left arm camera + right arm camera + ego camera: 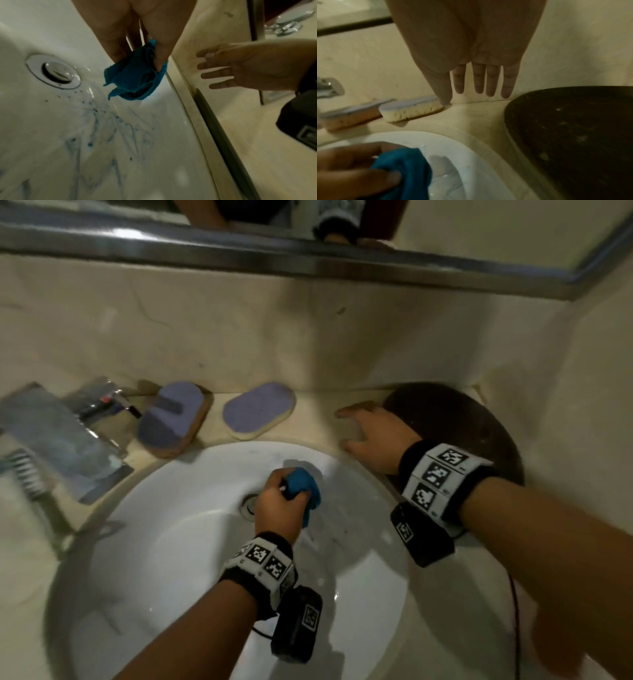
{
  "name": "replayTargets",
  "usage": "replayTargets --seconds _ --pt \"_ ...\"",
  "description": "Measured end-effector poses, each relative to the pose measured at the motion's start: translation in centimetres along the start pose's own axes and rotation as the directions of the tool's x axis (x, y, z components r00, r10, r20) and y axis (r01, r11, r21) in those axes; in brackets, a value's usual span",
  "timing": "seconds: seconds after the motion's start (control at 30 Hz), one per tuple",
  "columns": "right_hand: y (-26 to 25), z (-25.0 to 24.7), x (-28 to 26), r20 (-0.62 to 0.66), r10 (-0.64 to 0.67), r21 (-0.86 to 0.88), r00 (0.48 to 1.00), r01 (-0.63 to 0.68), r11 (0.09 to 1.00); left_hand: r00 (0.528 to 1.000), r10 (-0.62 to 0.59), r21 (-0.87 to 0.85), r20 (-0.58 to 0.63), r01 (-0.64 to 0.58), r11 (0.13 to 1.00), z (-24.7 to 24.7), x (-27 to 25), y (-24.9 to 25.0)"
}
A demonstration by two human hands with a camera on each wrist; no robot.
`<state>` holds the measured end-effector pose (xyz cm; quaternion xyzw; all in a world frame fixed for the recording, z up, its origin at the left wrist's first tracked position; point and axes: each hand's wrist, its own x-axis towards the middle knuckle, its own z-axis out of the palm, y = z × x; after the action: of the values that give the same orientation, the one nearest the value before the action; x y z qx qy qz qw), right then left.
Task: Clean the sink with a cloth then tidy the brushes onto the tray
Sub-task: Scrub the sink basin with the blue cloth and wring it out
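My left hand (279, 501) grips a bunched blue cloth (305, 486) inside the white sink (171, 529), just right of the drain (249, 505); in the left wrist view the cloth (137, 75) touches the basin above blue smears (102, 128). My right hand (368, 429) hovers open, fingers spread, over the counter beside the dark round tray (479, 433). Two purple-topped sponge brushes lie behind the sink: one with a strap (174, 419), one plain (258, 409). In the right wrist view the fingers (491, 81) point down next to the plain brush (412, 109) and the tray (573, 135).
A chrome faucet (58, 436) stands at the sink's left. A mirror frame (274, 258) runs along the wall above. The beige counter (318, 419) is narrow between sink rim and wall.
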<state>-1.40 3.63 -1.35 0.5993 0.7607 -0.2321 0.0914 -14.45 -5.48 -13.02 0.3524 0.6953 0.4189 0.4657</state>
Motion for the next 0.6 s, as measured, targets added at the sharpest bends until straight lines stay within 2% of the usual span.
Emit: replayTargets --seconds 0.13,0.27,0.47,0.6 --pt "0.8 1.0 5.4 0.097 -0.060 -0.252 0.993 0.083 0.964 0.974 -0.038 -0.086 -0.222 0.019 0.996 -0.4 1.5 -0.5" --pt "1.2 2.0 7.7 0.146 -0.086 -0.278 0.986 0.125 0.953 0.919 -0.070 -0.176 -0.388 0.001 0.984 -0.4 2.3 -1.0" --pt "2.1 2.1 7.9 0.193 -0.095 -0.246 0.977 0.142 0.959 0.849 -0.156 -0.206 -0.505 0.058 0.977 0.5 5.5 -1.6" --pt "2.1 2.2 8.2 0.211 -0.092 -0.302 0.973 0.154 0.941 0.877 -0.175 -0.193 -0.448 0.097 0.976 2.0 5.3 -1.8"
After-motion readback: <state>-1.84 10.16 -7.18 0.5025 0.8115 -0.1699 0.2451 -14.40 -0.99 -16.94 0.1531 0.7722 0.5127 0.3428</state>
